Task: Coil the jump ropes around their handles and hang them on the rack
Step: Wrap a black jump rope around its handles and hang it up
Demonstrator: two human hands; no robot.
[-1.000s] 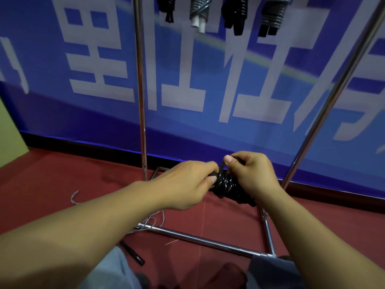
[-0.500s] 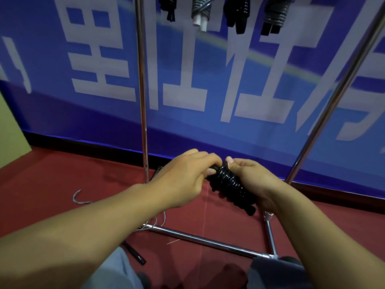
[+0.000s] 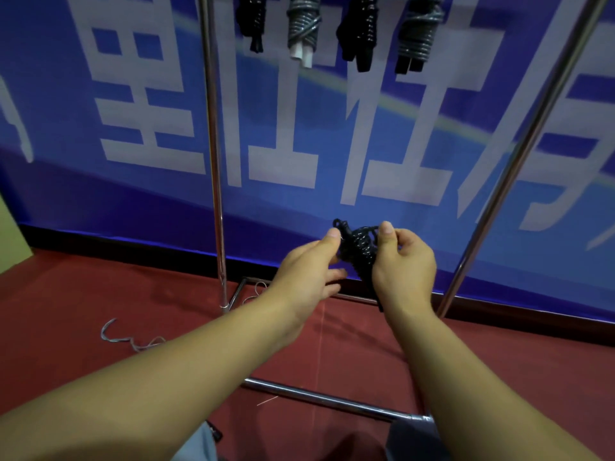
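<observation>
A black jump rope (image 3: 360,251), coiled tightly around its handles, is held upright between both hands in front of the blue banner. My right hand (image 3: 404,264) grips the bundle's lower part, thumb up beside the top coils. My left hand (image 3: 311,271) pinches the rope's upper end, where a small loop (image 3: 340,223) sticks out. Several coiled ropes hang from the top of the metal rack: a black one (image 3: 253,18), a grey one with white handles (image 3: 303,28), another black one (image 3: 361,28) and a grey-and-black one (image 3: 416,31).
The rack's left upright (image 3: 213,154) and slanted right upright (image 3: 519,161) frame my hands; its base bar (image 3: 319,397) crosses the red floor below. A loose grey rope (image 3: 129,337) lies on the floor at left. A black handle (image 3: 214,430) lies near my knee.
Both hands have lifted the black bundle higher and turned it more upright. A small loop now sticks out at its top, pinched by my left hand.
</observation>
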